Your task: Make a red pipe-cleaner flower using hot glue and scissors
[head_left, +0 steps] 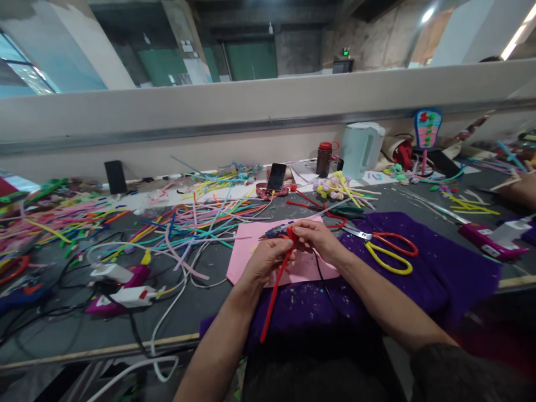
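At frame centre, above a pink sheet [251, 251] on the desk [201, 301], the left hand [266, 259] and right hand [320, 237] pinch fingers together on a red pipe cleaner [276, 290], steadying its twisted top while its tail hangs down.

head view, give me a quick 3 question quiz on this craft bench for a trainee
1. True or false: both hands grip the red pipe cleaner above the pink sheet.
2. Which colours are the handles of the scissors lying on the purple cloth? A) blue and green B) red and yellow C) black and white
3. What stands upright just left of the white kettle?

Key
1. True: the left hand and right hand meet on it, and its free end hangs toward the table edge.
2. B
3. A dark bottle with a red cap.
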`<state>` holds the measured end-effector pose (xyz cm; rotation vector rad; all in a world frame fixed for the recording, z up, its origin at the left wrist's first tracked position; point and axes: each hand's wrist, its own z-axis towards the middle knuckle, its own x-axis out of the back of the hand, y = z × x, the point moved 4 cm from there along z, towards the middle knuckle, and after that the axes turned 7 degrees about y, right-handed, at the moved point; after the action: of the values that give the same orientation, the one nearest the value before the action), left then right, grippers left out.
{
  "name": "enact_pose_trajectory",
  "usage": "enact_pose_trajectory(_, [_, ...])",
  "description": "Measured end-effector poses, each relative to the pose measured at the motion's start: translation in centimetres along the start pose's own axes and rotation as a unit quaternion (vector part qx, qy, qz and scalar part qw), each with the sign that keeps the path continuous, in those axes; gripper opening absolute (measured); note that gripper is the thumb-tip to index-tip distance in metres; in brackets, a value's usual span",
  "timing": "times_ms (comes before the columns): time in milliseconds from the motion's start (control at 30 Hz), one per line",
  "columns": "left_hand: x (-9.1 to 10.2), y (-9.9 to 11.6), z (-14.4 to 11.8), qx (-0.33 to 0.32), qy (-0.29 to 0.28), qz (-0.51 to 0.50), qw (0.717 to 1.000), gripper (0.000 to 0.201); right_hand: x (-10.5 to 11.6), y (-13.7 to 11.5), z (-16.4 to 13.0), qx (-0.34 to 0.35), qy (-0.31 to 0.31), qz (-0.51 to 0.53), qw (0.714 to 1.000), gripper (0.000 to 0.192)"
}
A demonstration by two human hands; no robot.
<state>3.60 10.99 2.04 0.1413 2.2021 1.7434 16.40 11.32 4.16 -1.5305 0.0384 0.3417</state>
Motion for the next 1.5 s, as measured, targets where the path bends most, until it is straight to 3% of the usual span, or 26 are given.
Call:
enact_pose_trajectory(200, [0.2,0.3,-0.2,-0.060,0.044,0.111,0.991,0.025,0.0,0.3,0.0,0.008,0.016,-0.049,0.999,0.028])
enact_pose_trajectory(400, [0.2,0.8,-0.3,-0.089,0.087,0.145,0.982,0.020,0.1,0.5,0.2,0.014,0.014,-0.075,0.997,0.026])
enact_pose_trajectory(633, [0.3,0.6,-0.3,-0.119,0.086,0.168,0.975,0.018,0.0,0.6,0.3,0.025,-0.006,-0.112,0.993,0.030])
enact_pose_trajectory(767, [0.1,0.4,-0.1,-0.066,0.036,0.147,0.986,0.031,0.2,0.4,0.3,0.037,0.011,-0.091,0.995,0.024])
enact_pose_trajectory(933, [0.4,0.2,0.2,0.013,0.027,0.110,0.993,0.046,0.2,0.1,0.1,0.037,0.006,-0.051,0.998,0.025])
enact_pose_trajectory(1067, [0.4,0.0,0.4,0.017,0.016,0.125,0.992,0.048,0.2,0.0,0.0,0.040,-0.001,-0.030,0.999,0.024])
enact_pose_trajectory(1233, [0.5,0.4,0.4,-0.021,0.043,0.111,0.993,0.040,0.2,-0.2,-0.2,0.051,-0.010,-0.005,0.999,0.021])
enact_pose_trajectory(1400, [0.4,0.1,0.3,0.026,-0.030,0.048,0.998,0.042,0.1,-0.6,-0.4,0.067,-0.024,-0.016,0.997,0.022])
enact_pose_trajectory(1500, [0.4,-0.1,0.2,0.043,-0.056,0.059,0.996,0.035,-0.2,-0.6,-0.4,0.076,-0.033,-0.041,0.996,0.022])
